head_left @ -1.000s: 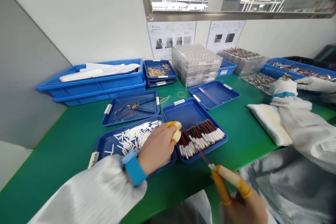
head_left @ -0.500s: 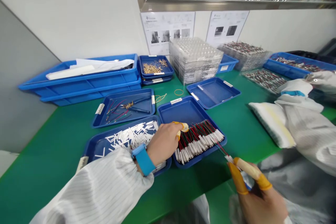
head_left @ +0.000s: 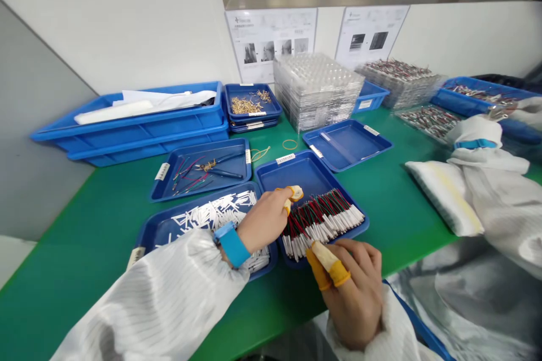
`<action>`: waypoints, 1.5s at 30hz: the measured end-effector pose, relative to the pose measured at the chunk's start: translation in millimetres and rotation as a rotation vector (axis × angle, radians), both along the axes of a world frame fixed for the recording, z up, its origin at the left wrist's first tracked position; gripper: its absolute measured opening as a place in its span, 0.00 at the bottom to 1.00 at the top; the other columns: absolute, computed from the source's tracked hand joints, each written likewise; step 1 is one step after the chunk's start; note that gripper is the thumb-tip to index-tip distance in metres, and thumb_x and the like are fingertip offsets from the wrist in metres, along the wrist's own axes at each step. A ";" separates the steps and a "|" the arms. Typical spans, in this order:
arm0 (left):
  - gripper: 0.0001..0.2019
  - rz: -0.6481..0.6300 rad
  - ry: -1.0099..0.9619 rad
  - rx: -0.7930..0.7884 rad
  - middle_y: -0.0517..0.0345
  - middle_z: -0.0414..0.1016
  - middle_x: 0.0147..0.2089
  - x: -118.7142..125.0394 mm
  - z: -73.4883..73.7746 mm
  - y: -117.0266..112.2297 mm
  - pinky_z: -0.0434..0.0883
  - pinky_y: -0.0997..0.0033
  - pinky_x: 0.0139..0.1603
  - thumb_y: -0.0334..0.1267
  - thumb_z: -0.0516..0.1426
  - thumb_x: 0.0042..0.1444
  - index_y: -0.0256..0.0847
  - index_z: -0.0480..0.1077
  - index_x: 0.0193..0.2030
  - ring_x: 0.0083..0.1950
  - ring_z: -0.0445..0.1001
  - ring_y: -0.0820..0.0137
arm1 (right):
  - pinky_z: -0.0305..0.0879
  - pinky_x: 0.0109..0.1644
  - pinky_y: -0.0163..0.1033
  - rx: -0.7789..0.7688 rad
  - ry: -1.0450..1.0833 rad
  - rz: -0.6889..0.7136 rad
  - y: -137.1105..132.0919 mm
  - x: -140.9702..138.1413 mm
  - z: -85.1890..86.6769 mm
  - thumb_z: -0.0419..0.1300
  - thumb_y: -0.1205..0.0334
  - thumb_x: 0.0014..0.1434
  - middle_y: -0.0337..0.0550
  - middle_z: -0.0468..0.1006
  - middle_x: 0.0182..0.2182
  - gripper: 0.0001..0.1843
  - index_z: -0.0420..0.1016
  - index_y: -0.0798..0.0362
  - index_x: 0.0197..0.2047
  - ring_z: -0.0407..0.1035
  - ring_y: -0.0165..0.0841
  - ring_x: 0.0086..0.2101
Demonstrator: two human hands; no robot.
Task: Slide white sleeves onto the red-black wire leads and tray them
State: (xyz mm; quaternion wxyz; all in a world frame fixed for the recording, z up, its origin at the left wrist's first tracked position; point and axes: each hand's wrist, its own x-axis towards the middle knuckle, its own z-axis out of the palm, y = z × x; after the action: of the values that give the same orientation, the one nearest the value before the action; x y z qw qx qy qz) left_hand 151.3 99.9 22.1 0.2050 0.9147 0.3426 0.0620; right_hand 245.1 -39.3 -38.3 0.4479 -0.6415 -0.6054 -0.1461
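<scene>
In the head view, a blue tray holds a row of red, green and black wires with white sleeves on their near ends. My left hand, with yellow finger cots and a blue wristband, reaches over the tray's left side. Its fingertips are pinched at the far ends of the wires; what they hold is hidden. At the front rim, my right hand has its cot-covered thumb and forefinger together beside the white sleeves. Anything between them cannot be made out. Loose white sleeves fill the tray under my left forearm.
Behind stand a tray with cutters and loose wires, a flat blue tray, small brass parts and stacked clear plastic trays. Large blue bins stand at left. On the right is a co-worker's sleeve by a white pad.
My right hand has moved left and away from me, from beyond the tray's right corner to its front rim. The sleeved wires it held out there no longer show. My left hand stays nearly still.
</scene>
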 end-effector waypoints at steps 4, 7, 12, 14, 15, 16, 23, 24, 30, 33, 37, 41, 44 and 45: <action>0.16 -0.016 0.008 -0.016 0.55 0.73 0.32 0.9 3.1 0.0 0.66 0.71 0.34 0.21 0.44 0.43 0.40 0.65 0.34 0.35 0.73 0.65 | 0.54 0.39 0.45 -0.112 -0.056 0.025 -2.6 2.6 2.3 0.60 0.63 0.51 0.39 0.78 0.30 0.10 0.71 0.49 0.39 0.67 0.37 0.34; 0.13 -0.013 0.004 0.000 0.55 0.73 0.33 4.1 1.9 -1.6 0.66 0.69 0.35 0.23 0.44 0.45 0.40 0.65 0.33 0.36 0.72 0.64 | 0.56 0.38 0.45 -0.179 -0.056 0.047 -9.0 18.5 15.9 0.58 0.65 0.53 0.42 0.77 0.32 0.12 0.70 0.48 0.42 0.67 0.37 0.33; 0.12 -0.013 0.003 0.005 0.55 0.74 0.36 13.2 -5.7 -4.8 0.67 0.69 0.37 0.25 0.47 0.48 0.41 0.65 0.37 0.39 0.72 0.64 | 0.57 0.48 0.50 -0.323 -0.140 0.137 2.2 55.6 32.4 0.48 0.76 0.53 0.48 0.74 0.40 0.20 0.66 0.52 0.48 0.64 0.40 0.45; 0.14 -0.004 -0.003 0.008 0.54 0.74 0.37 15.8 -8.6 -5.0 0.67 0.68 0.39 0.24 0.47 0.47 0.41 0.65 0.39 0.41 0.72 0.64 | 0.51 0.54 0.54 -0.400 -0.197 0.250 11.0 61.5 33.8 0.48 0.78 0.50 0.47 0.74 0.42 0.24 0.64 0.53 0.50 0.60 0.40 0.49; 0.15 0.000 -0.009 0.010 0.54 0.74 0.38 16.4 -9.9 -4.8 0.67 0.68 0.40 0.24 0.47 0.47 0.40 0.65 0.40 0.42 0.72 0.64 | 0.47 0.56 0.56 -0.432 -0.225 0.290 14.4 62.1 33.9 0.49 0.78 0.49 0.46 0.74 0.42 0.25 0.63 0.53 0.51 0.59 0.40 0.51; 0.15 0.003 -0.015 0.011 0.53 0.74 0.39 16.7 -11.0 -4.3 0.67 0.68 0.41 0.24 0.46 0.47 0.40 0.65 0.40 0.42 0.72 0.63 | 0.44 0.57 0.58 -0.461 -0.249 0.317 16.9 61.7 34.0 0.49 0.78 0.49 0.45 0.74 0.42 0.26 0.63 0.52 0.52 0.57 0.41 0.52; 0.18 -0.001 -0.047 0.001 0.54 0.74 0.38 15.1 -14.9 -0.3 0.67 0.68 0.42 0.22 0.45 0.47 0.41 0.65 0.42 0.42 0.72 0.64 | 0.40 0.59 0.58 -0.557 -0.347 0.388 20.5 58.8 34.3 0.51 0.73 0.51 0.46 0.73 0.45 0.19 0.67 0.54 0.48 0.55 0.41 0.54; 0.18 -0.003 -0.052 -0.002 0.55 0.74 0.39 14.9 -15.0 0.1 0.67 0.68 0.42 0.22 0.45 0.47 0.41 0.65 0.42 0.42 0.72 0.64 | 0.41 0.59 0.58 -0.553 -0.350 0.390 20.8 59.4 34.5 0.51 0.73 0.52 0.46 0.73 0.45 0.18 0.68 0.54 0.47 0.56 0.41 0.53; 0.19 0.000 -0.059 -0.021 0.55 0.74 0.37 14.0 -13.2 0.8 0.67 0.68 0.41 0.21 0.44 0.45 0.41 0.65 0.41 0.41 0.72 0.64 | 0.46 0.57 0.59 -0.528 -0.331 0.408 22.9 58.7 39.1 0.53 0.68 0.53 0.48 0.74 0.43 0.22 0.63 0.54 0.53 0.58 0.41 0.52; 0.18 -0.002 -0.065 -0.031 0.56 0.73 0.35 14.1 -11.9 0.9 0.68 0.69 0.39 0.21 0.44 0.45 0.41 0.65 0.39 0.38 0.72 0.65 | 0.47 0.57 0.59 -0.528 -0.329 0.393 24.7 57.2 40.4 0.54 0.66 0.54 0.48 0.76 0.40 0.21 0.63 0.54 0.53 0.61 0.41 0.50; 0.18 -0.010 -0.075 -0.035 0.57 0.73 0.35 14.3 -11.7 1.4 0.67 0.70 0.38 0.21 0.44 0.45 0.41 0.65 0.39 0.38 0.72 0.66 | 0.48 0.57 0.58 -0.513 -0.336 0.396 24.9 60.4 40.4 0.53 0.67 0.55 0.46 0.76 0.38 0.19 0.65 0.52 0.51 0.62 0.39 0.49; 0.17 -0.024 -0.068 -0.029 0.55 0.73 0.37 14.8 -11.5 1.7 0.67 0.69 0.40 0.22 0.44 0.46 0.40 0.65 0.40 0.40 0.72 0.65 | 0.47 0.57 0.58 -0.505 -0.318 0.382 18.0 68.8 41.2 0.53 0.66 0.56 0.48 0.73 0.45 0.20 0.62 0.52 0.53 0.60 0.39 0.52; 0.17 -0.044 -0.048 -0.035 0.55 0.74 0.36 15.1 -9.0 0.7 0.67 0.69 0.39 0.22 0.44 0.47 0.40 0.65 0.39 0.39 0.72 0.65 | 0.47 0.57 0.59 -0.508 -0.303 0.367 13.1 72.1 39.7 0.54 0.65 0.55 0.49 0.73 0.45 0.21 0.61 0.53 0.53 0.59 0.39 0.52; 0.17 -0.049 -0.041 -0.036 0.56 0.74 0.36 14.9 -7.9 0.1 0.67 0.70 0.39 0.22 0.44 0.47 0.40 0.65 0.39 0.39 0.72 0.66 | 0.47 0.56 0.59 -0.506 -0.301 0.368 12.4 71.7 38.4 0.54 0.65 0.55 0.48 0.73 0.45 0.21 0.61 0.52 0.53 0.60 0.40 0.52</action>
State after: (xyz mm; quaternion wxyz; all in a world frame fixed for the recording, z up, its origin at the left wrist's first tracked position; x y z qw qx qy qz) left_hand 166.2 100.0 14.2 0.2299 0.9177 0.3166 0.0694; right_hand 316.8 -26.9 0.1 0.1994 -0.5835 -0.7873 -0.0011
